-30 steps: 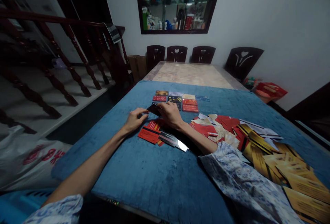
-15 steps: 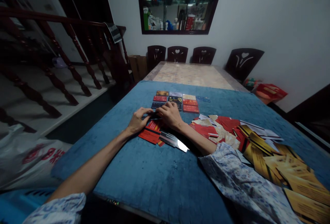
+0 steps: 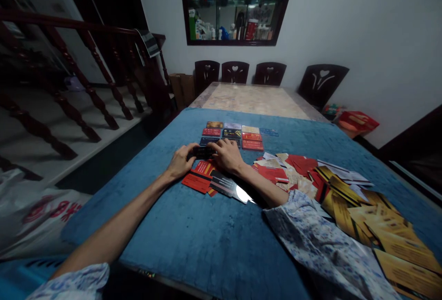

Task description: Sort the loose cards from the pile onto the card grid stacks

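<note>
Between my two hands is a small black stack of cards [image 3: 203,152], tilted up just above the cloth. My left hand [image 3: 181,159] pinches its left end, and the fingers of my right hand [image 3: 226,155] close on its right end. Below them lie loose red cards [image 3: 196,181] and dark grey cards [image 3: 224,184], one with a bright glare. Beyond my hands, cards sit in neat rows: a black and gold card [image 3: 232,133], red cards [image 3: 252,145] and a dark blue card [image 3: 209,141], partly behind my fingers.
A blue cloth [image 3: 207,240] covers the near table. At right spreads a heap of red and white cards [image 3: 272,173] and gold cards [image 3: 397,235]. Several dark chairs [image 3: 235,72] stand at the far end. A white plastic bag [image 3: 37,217] and a wooden railing [image 3: 86,74] are at left.
The black stack has been tipped up, so more of its dark face shows between my hands. My left fingers have shifted slightly around its end. The whole view has moved a little.
</note>
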A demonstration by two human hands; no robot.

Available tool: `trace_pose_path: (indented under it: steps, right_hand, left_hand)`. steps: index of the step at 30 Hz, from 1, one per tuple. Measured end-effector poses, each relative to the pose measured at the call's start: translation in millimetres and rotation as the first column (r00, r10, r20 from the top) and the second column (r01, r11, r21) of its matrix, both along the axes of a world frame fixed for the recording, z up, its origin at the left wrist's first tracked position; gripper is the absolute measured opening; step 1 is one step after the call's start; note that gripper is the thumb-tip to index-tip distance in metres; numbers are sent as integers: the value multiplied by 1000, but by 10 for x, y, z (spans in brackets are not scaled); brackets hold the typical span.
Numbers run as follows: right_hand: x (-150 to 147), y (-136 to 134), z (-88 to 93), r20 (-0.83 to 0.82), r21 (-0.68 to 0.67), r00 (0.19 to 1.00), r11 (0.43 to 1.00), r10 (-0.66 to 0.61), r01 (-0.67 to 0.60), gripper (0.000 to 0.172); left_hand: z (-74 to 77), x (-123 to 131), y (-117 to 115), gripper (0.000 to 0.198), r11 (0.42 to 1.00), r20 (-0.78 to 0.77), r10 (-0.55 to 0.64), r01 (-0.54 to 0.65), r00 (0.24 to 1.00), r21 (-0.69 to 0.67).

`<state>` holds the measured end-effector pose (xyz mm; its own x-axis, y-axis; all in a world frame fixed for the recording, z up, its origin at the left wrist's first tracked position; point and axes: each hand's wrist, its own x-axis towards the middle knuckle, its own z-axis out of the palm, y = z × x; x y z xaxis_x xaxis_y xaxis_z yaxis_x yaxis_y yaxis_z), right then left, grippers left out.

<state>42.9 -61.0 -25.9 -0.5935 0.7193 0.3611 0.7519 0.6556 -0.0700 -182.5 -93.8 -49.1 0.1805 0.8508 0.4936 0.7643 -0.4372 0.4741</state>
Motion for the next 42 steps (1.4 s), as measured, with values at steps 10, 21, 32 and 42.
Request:
trace_pose_path:
  steps: [10,21,32,42]
  right_hand:
    - [0,29,18,61,-111,998,994,3,4,54]
    - [9,50,71,94,-87,996,996,-5,13,60]
    - [53,46,209,115,-117,993,993,-8,22,53]
    - [251,152,473,165,-131,985,989,-42,64,55]
  left_hand:
    - [-35,-34,75,48,999,-42,-17,16,999,-42]
    - [18,-55,114,50,998,-15,-12,11,1000,-55]
    - [177,-65,193,56,990,-45,-78,72,996,-122]
    - [366,111,421,52,989,-200,-103,79,974,-127]
